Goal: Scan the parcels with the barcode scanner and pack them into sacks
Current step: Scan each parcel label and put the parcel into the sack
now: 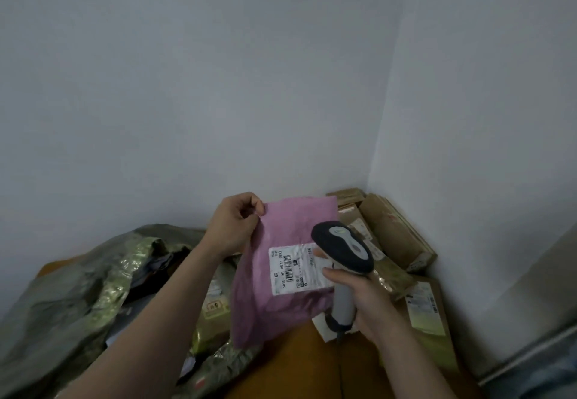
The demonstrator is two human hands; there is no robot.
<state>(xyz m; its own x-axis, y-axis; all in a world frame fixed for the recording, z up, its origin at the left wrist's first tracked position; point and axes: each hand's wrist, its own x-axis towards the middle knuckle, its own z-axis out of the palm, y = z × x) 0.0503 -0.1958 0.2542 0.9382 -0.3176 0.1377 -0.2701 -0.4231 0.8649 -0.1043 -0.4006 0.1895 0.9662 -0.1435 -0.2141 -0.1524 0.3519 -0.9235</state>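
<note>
Pinching the upper corner of the pink parcel point(281, 302), the left hand point(232, 225) holds it up over the orange table point(293, 367), white label point(296, 269) facing the camera. The right hand point(367, 300) grips the barcode scanner point(343, 247) by its handle, head just before the label. A grey-green sack point(71, 292) lies at left; brown parcels point(395, 233) are stacked in the right corner.

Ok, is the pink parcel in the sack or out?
Out. The left hand pinches the pink parcel in the air, beside the sack.

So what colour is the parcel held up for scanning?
Pink, with a white label; the pink parcel shows clearly in the head view, held by the left hand.
</note>
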